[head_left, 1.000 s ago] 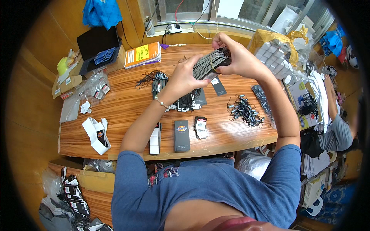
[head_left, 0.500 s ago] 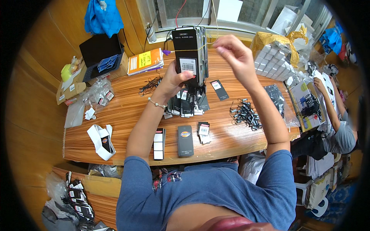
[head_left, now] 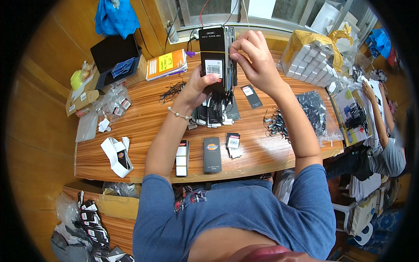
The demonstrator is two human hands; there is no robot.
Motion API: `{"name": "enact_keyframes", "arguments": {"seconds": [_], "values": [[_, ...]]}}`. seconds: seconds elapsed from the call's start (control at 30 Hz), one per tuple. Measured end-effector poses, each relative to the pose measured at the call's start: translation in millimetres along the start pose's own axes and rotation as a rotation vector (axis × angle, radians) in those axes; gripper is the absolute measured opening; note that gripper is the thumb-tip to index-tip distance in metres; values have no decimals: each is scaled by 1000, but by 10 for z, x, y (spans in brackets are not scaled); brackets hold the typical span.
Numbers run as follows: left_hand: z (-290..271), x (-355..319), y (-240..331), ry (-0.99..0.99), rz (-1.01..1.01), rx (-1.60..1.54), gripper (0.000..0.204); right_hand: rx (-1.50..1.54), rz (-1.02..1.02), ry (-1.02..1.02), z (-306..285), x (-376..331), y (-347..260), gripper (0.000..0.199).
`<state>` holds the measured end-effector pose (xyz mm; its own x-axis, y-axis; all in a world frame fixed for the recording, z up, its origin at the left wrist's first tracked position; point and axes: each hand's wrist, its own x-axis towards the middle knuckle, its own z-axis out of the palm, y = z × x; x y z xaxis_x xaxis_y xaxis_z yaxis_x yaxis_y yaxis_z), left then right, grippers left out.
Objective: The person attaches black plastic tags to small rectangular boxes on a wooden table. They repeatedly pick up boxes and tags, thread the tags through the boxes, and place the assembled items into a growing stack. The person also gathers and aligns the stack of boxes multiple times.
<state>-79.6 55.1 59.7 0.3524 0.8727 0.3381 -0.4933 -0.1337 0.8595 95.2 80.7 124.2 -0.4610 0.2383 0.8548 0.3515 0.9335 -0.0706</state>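
My left hand (head_left: pixel 194 91) grips a thick stack of black hang tags (head_left: pixel 211 42) upright over the table, thumb across the front tag near its white barcode label. A thin yellow rubber band (head_left: pixel 213 52) runs across the stack's upper part. At the stack's right edge, my right hand (head_left: pixel 257 63) pinches the band; its fingertips partly hide that end. Black strings (head_left: pixel 224 97) hang from the stack's bottom. Below and behind it lies a pile of more tags (head_left: pixel 205 118), partly covered by the held stack.
Nearer me lie a narrow tag stack (head_left: pixel 182 159), a dark grey tag stack (head_left: pixel 212 156) and small labelled tags (head_left: pixel 234 142). A single tag (head_left: pixel 251 96) and a heap of black strings (head_left: pixel 276 122) lie right. White boxes (head_left: pixel 310 65) stand far right; another person (head_left: pixel 386 153) works beyond.
My right hand has moved left and slightly down to the stack's edge, and the stretched yellow band has shortened. The stack has shifted slightly up and right in view.
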Motion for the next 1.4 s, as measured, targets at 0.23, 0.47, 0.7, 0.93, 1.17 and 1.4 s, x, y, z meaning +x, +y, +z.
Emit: {"name": "enact_keyframes", "arguments": {"seconds": [0.23,0.47,0.7,0.93,1.17,1.4], "values": [[-63,21,-135,76,-37,1,50,619,418,-229,-12,-272,65,9],[-66,87,-155,151,36,255,52,86,602,-405,-79,-154,-111,22],[-124,194,-282,284,227,668,58,-158,520,-287,109,-346,-205,21],[-52,157,-245,366,261,854,57,66,482,-304,213,-442,-140,14],[-30,193,-272,437,614,1356,59,124,593,-271,313,-305,-393,24],[-222,211,-47,314,322,595,46,373,600,-349,189,-351,-249,31]]}}
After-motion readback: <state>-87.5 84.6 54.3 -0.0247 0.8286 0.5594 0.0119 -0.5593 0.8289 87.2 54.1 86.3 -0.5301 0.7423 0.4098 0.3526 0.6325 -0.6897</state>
